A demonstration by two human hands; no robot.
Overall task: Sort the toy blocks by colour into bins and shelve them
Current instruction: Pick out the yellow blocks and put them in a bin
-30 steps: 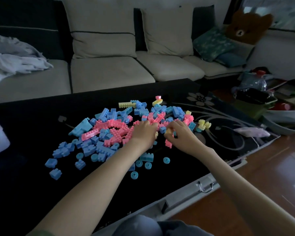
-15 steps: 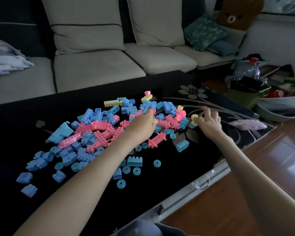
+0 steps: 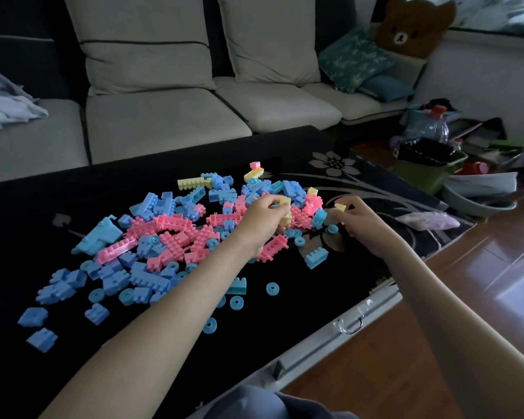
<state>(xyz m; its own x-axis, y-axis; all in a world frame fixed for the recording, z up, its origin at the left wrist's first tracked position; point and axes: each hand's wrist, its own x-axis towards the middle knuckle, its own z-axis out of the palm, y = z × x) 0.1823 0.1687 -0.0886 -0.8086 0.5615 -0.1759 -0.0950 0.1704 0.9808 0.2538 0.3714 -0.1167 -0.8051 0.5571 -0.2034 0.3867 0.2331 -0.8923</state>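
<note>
A heap of blue, pink and yellow toy blocks lies spread over the black glass table. My left hand hovers over the right part of the heap and pinches small yellow blocks in its fingers. My right hand is at the heap's right edge, fingers curled round a yellow block. A long yellow block and a yellow-and-pink piece lie at the far side of the heap. No bins are in view.
A beige sofa with cushions runs behind the table. On the floor to the right stand a green bin with a black liner, a plastic bottle and a grey basin. A pale plastic bag lies on the table's right corner.
My right hand has lifted a yellow block from the heap's right edge and drawn slightly toward me. My left hand has raised yellow blocks a little. The view has shifted left.
</note>
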